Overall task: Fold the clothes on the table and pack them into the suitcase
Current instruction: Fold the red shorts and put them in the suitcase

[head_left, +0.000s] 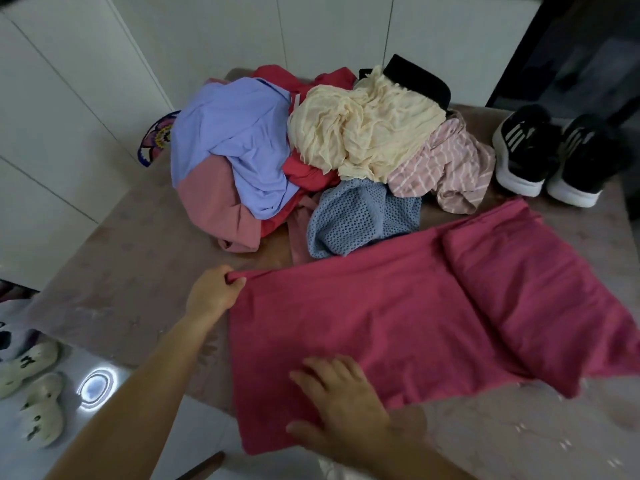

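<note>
A magenta garment (415, 317) lies spread across the near part of the table (114, 271), with one part folded over itself at the right. My left hand (216, 294) pinches its far-left corner. My right hand (341, 400) lies flat with spread fingers on its near-left part. Behind it is a heap of unfolded clothes: a lavender top (239, 140), a cream crinkled piece (363, 133), a pink striped piece (446, 168), a blue mesh piece (356, 216), a dusty pink piece (211, 209) and red cloth (304, 171). No suitcase is in view.
A pair of black sneakers with white soles (550, 154) stands on the table's far right. A black object (419, 77) sits behind the heap. White cabinet doors (69, 81) line the back and left. White slippers (34, 393) lie on the floor at lower left.
</note>
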